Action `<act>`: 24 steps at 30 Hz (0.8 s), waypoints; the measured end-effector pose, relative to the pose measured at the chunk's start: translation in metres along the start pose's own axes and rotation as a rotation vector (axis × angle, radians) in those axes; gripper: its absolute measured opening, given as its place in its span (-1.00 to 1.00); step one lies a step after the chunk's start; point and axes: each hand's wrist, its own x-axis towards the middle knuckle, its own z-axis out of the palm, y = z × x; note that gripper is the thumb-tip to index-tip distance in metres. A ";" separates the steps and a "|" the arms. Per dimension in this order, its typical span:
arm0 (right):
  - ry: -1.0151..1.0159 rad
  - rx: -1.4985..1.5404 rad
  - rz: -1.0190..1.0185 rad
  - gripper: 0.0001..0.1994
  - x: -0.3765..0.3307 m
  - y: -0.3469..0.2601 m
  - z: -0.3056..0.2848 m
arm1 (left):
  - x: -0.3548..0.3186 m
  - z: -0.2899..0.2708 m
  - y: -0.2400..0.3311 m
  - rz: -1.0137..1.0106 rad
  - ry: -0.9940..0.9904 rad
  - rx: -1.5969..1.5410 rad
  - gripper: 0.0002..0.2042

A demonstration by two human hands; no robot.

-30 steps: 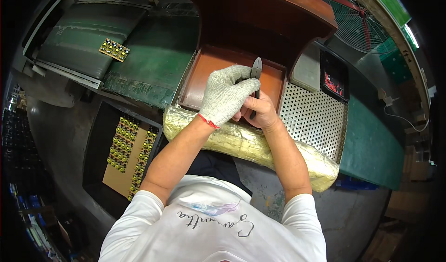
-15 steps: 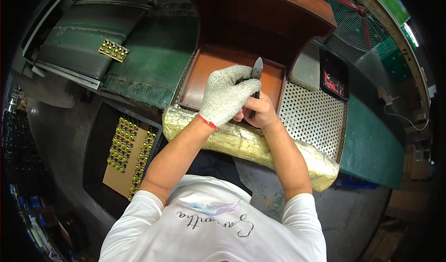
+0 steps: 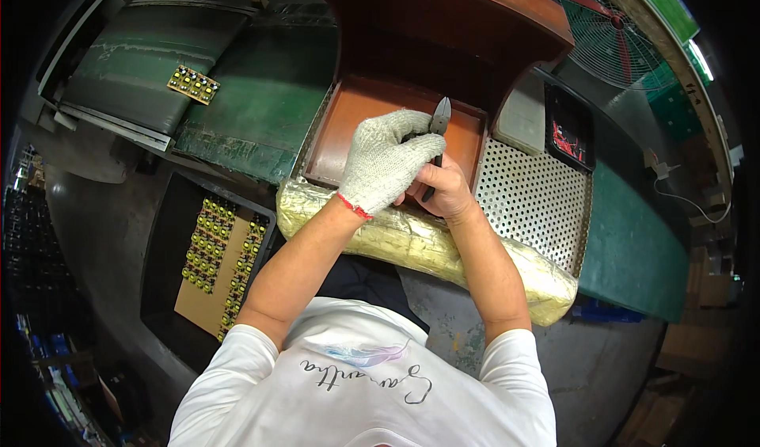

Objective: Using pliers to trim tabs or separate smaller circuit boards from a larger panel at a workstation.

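Diagonal cutting pliers (image 3: 443, 113) stand out above my hands, jaws pointing away from me, dark handles running down. My right hand (image 3: 450, 190), bare, is closed around the handles. My left hand (image 3: 392, 158) wears a whitish knitted glove with a red cuff edge. Its fingers are curled and press against the pliers just below the jaws. A bit of something dark shows between the gloved fingers; what it is I cannot make out. Both hands are together above the near part of an orange-brown tray (image 3: 324, 150), and the left partly covers the right one's fingertips.
A yellow wrapped roll (image 3: 380, 245) lies along the bench's near edge. Right of the tray are a perforated metal plate (image 3: 534, 197) and a black bin (image 3: 570, 126) with red parts. A circuit board (image 3: 193, 84) sits on the left belt; a black crate (image 3: 166, 289) holds several more.
The pliers' jaws have turned slightly and shifted a little to the right. Both hands stay in nearly the same place.
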 end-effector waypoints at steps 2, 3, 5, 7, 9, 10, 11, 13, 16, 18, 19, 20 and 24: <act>-0.005 0.002 -0.005 -0.70 0.000 0.000 0.000 | 0.000 0.000 0.001 -0.015 -0.002 -0.001 -0.72; -0.011 0.004 -0.011 -0.70 -0.001 0.000 0.000 | 0.000 0.000 0.001 -0.023 -0.003 -0.001 -0.72; -0.017 0.009 -0.015 -0.70 0.000 0.001 0.000 | 0.000 -0.001 0.003 -0.037 -0.005 -0.024 -0.72; -0.003 0.025 -0.001 -0.70 0.000 0.002 0.001 | 0.000 -0.001 0.004 -0.065 -0.009 -0.071 -0.73; 0.006 0.036 0.005 -0.70 0.000 0.003 0.002 | 0.001 -0.001 0.002 -0.056 -0.011 -0.073 -0.73; 0.014 0.040 0.009 -0.70 -0.001 0.003 0.003 | 0.002 -0.001 0.001 -0.045 -0.013 -0.077 -0.73; 0.022 0.044 0.013 -0.71 -0.001 0.003 0.003 | 0.003 -0.001 0.001 -0.033 -0.015 -0.081 -0.73; 0.032 0.049 0.016 -0.71 -0.001 0.002 0.003 | 0.004 -0.001 0.000 -0.041 -0.018 -0.085 -0.74; 0.024 0.070 0.015 -0.72 -0.001 0.002 0.001 | 0.005 0.001 0.000 -0.056 -0.022 -0.095 -0.75; 0.027 0.077 0.009 -0.73 -0.002 0.001 0.000 | 0.007 0.002 0.000 -0.066 -0.018 -0.095 -0.76; 0.026 0.083 0.005 -0.73 -0.001 0.001 0.000 | 0.007 0.003 0.001 -0.071 -0.014 -0.094 -0.76; 0.026 0.088 0.001 -0.73 -0.001 0.001 0.000 | 0.007 0.003 0.000 -0.072 -0.016 -0.093 -0.76; 0.036 0.089 -0.011 -0.75 -0.001 0.002 -0.001 | 0.008 0.004 -0.001 -0.061 -0.010 -0.111 -0.78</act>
